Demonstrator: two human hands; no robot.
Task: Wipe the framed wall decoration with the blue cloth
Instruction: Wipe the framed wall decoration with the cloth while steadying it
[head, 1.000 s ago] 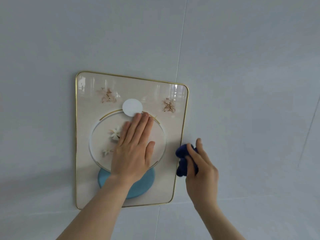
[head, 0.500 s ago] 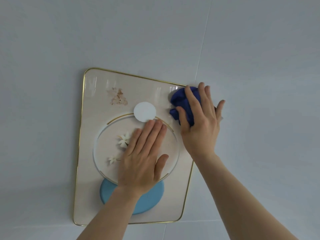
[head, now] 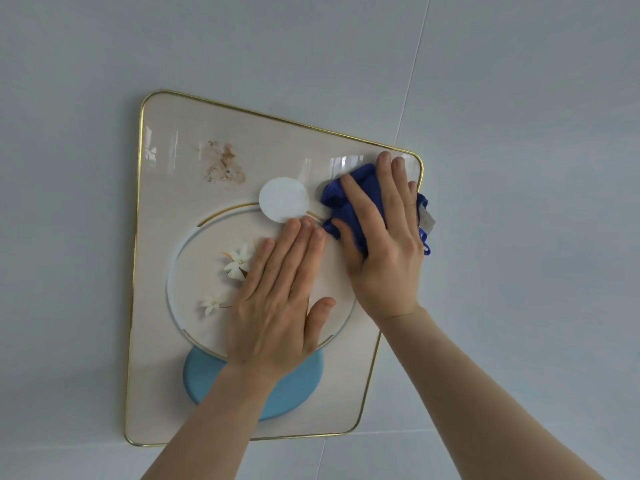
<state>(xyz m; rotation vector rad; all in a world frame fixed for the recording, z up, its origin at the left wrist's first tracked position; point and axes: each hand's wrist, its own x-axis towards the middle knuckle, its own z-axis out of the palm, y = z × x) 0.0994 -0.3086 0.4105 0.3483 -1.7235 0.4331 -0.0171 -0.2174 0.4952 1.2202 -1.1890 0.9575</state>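
Observation:
The framed wall decoration (head: 180, 161) hangs on a pale wall: a cream glossy panel with a thin gold rim, a white disc, a large ring with white flowers and a light blue disc at the bottom. My left hand (head: 277, 306) lies flat on its middle, fingers together, holding nothing. My right hand (head: 384, 244) presses the bunched dark blue cloth (head: 337, 199) against the panel's upper right corner. Part of the cloth and its tag stick out past the right rim.
The wall (head: 519, 168) around the frame is bare grey-white panelling with thin seams running up from the frame's right side and along below it.
My right hand carried the cloth from beside the frame's lower right edge up to its upper right corner, then onto the panel. The left hand stayed flat on the middle. The view moved closer.

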